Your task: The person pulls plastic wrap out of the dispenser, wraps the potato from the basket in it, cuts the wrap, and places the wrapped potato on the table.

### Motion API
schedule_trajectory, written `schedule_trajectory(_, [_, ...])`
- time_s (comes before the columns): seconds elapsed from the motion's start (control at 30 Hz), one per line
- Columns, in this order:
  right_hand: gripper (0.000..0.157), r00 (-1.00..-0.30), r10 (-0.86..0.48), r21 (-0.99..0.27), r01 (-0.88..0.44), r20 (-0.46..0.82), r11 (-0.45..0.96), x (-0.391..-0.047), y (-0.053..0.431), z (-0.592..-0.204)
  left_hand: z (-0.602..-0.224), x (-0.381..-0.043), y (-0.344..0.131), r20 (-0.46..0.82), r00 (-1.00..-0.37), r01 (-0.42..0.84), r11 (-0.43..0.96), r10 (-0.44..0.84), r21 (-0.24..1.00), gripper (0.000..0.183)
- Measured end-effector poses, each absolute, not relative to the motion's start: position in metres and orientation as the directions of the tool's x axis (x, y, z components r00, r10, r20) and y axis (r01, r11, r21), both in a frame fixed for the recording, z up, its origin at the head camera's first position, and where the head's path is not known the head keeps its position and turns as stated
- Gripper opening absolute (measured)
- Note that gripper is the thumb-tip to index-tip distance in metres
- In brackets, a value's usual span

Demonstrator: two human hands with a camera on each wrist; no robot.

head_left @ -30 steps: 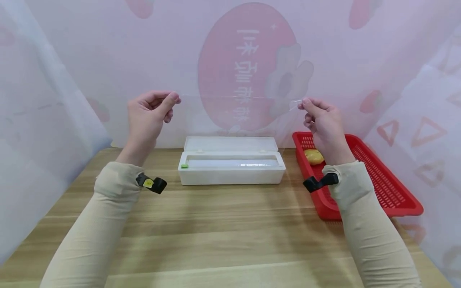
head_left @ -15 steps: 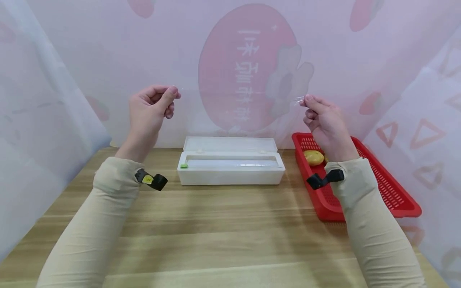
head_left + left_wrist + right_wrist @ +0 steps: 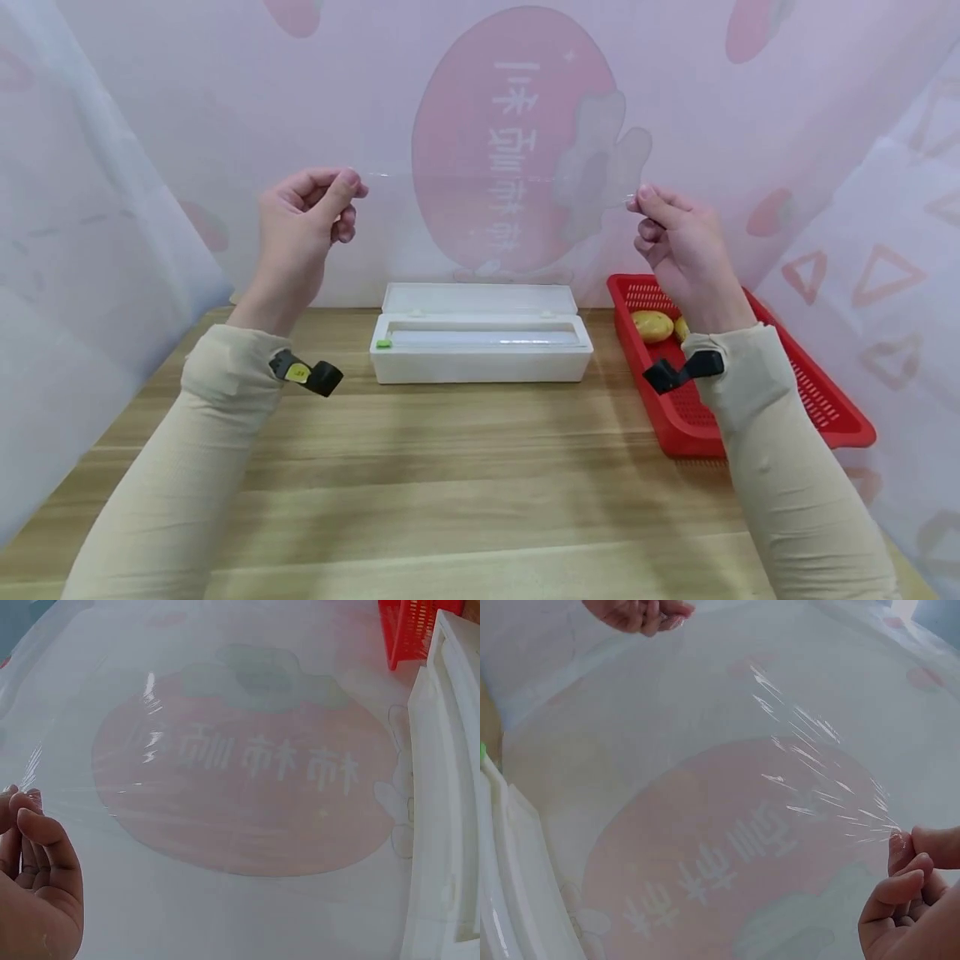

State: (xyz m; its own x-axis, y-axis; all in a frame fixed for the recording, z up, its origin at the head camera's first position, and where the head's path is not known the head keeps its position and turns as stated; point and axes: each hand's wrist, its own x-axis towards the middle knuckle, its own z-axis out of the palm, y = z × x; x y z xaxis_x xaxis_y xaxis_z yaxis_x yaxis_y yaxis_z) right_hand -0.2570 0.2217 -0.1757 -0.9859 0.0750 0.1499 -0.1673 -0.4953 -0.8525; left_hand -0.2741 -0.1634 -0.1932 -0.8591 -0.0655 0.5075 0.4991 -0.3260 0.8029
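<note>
A sheet of clear plastic wrap is stretched between my two hands above the table, with shiny creases running to the fingertips. My left hand pinches one top corner between thumb and forefinger. The other corner is pinched the same way by my right hand, a little lower in the head view. Below and between them stands a white plastic wrap dispenser box, its lid raised at the back. A roll lies inside, and a small green slider sits at the left end of its front edge.
On the right, a red plastic basket stands on the wooden table, partly covered by my right forearm. Yellow potatoes lie inside it. A white printed cloth hangs behind the table and along its sides.
Both hands have risen slightly and spread a little farther apart, still holding the plastic wrap taut. More of the potatoes in the basket shows beside the right wrist. The box stays put.
</note>
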Motion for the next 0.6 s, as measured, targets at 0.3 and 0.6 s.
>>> schedule_trajectory(0.3, [0.012, -0.981, 0.0, -0.819, -0.16, 0.192, -0.551, -0.218, 0.213, -0.196, -0.215, -0.252, -0.169, 0.48, -0.877, 0.427, -0.461, -0.002, 0.778, 0.016])
schedule_trajectory(0.6, [0.011, -0.982, -0.081, -0.803, -0.089, 0.168, -0.589, -0.191, 0.221, -0.212, -0.242, -0.237, -0.171, 0.504, -0.853, 0.395, -0.465, 0.133, 0.792, 0.015])
